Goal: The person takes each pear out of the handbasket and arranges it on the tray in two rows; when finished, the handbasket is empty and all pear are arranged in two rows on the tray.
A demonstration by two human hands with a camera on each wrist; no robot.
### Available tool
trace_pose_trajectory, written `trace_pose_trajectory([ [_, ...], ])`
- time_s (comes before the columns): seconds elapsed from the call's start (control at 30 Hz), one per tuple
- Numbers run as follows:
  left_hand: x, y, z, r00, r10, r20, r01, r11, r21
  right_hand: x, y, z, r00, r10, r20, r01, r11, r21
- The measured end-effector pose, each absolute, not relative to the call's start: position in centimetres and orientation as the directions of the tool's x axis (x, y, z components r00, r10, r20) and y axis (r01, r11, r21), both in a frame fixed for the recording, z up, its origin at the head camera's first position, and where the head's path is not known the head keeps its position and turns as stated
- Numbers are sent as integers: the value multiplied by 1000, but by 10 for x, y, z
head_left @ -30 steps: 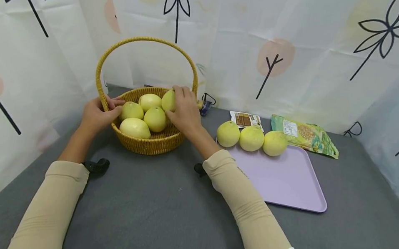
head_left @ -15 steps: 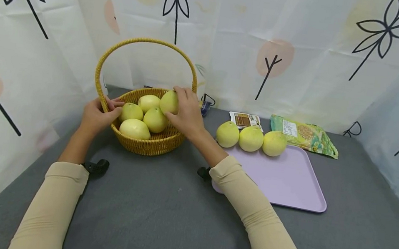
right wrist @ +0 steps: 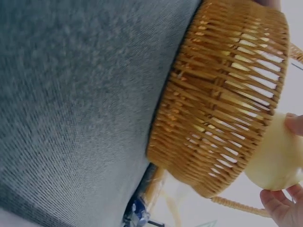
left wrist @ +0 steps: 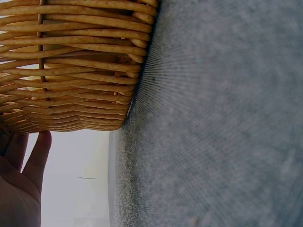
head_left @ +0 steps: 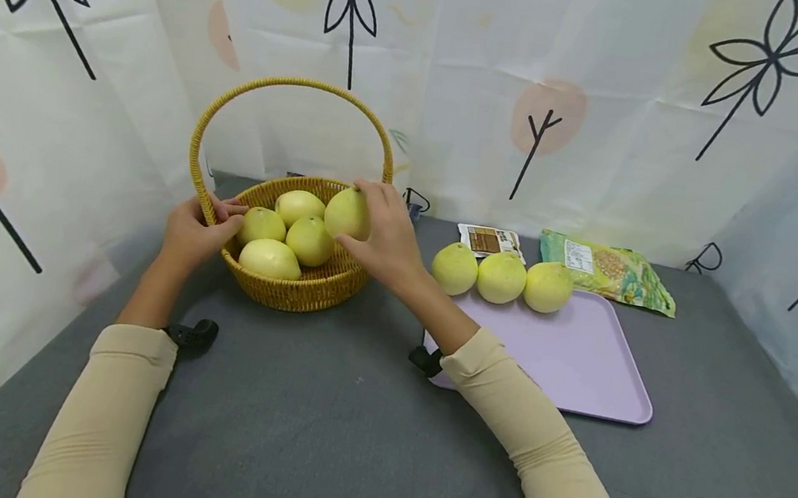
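Note:
A woven yellow-brown basket with a tall arched handle stands at the back left, holding several pale yellow-green, smooth round fruits. My left hand grips the basket's left rim by the foot of the handle, thumb toward the inside. Between thumb and fingers, my right hand holds another round fruit over the basket's right side. In the right wrist view this fruit shows at the rim, with fingertips on either side of it. The left wrist view has the woven wall above part of my left hand.
Right of the basket lies a lilac tray, with three similar fruits in a row along its back edge. Behind them are a small white-and-brown packet and a green snack bag. A patterned curtain borders the grey table.
My right hand has drawn the fruit slightly right and toward me, away from the other fruits in the basket. My left hand has stayed on the rim.

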State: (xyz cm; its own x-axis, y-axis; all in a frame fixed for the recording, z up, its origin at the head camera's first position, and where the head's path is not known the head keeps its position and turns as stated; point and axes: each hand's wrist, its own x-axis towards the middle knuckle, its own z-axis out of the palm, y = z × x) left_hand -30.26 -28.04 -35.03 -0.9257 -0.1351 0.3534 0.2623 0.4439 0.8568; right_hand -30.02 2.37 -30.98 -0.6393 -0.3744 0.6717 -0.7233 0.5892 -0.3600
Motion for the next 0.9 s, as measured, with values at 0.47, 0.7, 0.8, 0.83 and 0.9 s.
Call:
trace_pose_trajectory([
  [0.47,-301,-280,-349,-925,-141,352,251,469,847,-280,38,-302,-635,-411,655,-748,539,-387],
  [0.7,-300,-280,-349,-927,-149,343,234,486,842,-272,46,-303,-622,-420,661,-769,489,-412],
  [0.8,-301,-281,-348,-928,-155,338,224,491,842,-268,53,-303,-628,-417,658,-767,474,-432],
  [0.83,-301,-281,-348,-928,-159,337,221,494,841,-267,55,-304,-631,-416,655,-766,469,-440],
  [0.9,-301,-281,-349,-926,-167,339,223,484,846,-265,61,-304,-638,-414,650,-761,467,-450],
])
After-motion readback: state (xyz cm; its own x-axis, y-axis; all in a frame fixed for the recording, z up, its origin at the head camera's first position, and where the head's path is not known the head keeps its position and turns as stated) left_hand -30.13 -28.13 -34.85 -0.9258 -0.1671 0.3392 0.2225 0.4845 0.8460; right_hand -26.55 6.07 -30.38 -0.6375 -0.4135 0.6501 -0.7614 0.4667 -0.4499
